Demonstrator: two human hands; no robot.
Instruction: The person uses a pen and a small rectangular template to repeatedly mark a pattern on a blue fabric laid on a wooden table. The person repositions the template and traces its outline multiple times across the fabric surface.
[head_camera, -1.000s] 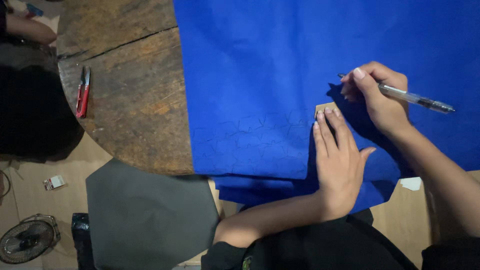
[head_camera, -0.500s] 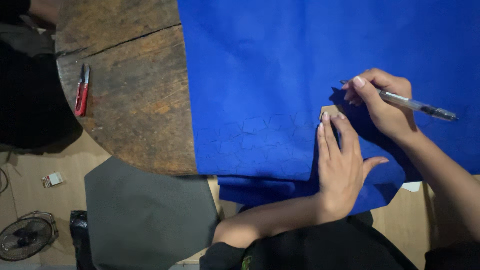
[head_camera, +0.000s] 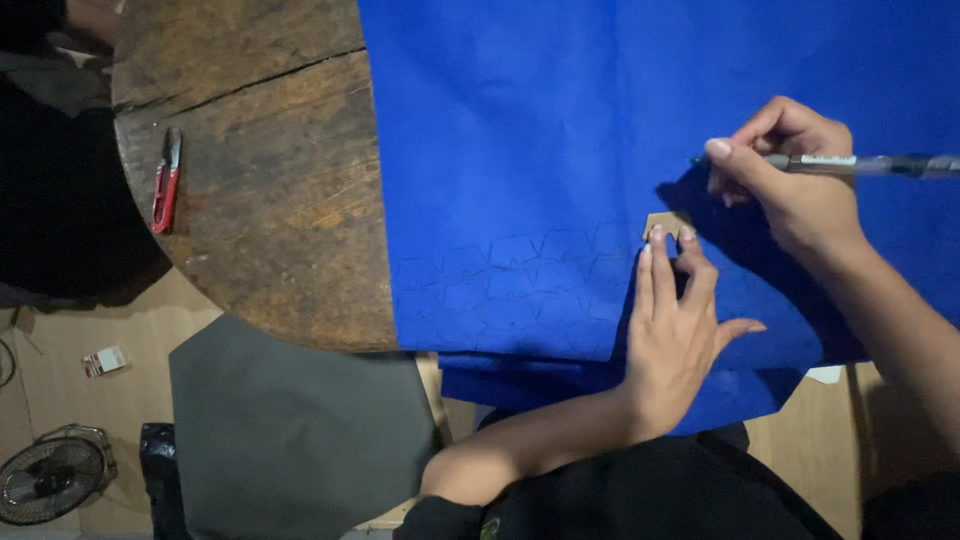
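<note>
On blue cloth (head_camera: 560, 120) the left hand (head_camera: 675, 330) still flat on the template (head_camera: 665, 224) — right hand (head_camera: 795, 190), gripping pen (head_camera: 870, 164), lifted slightly

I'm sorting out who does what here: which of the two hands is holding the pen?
The right hand grips the pen above the blue cloth; the left hand lies flat, fingertips pinning a small cardboard piece.

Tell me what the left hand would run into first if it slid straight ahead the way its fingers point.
The left hand already has its fingertips on the small cardboard template; beyond that, probably only blue fabric.
</note>
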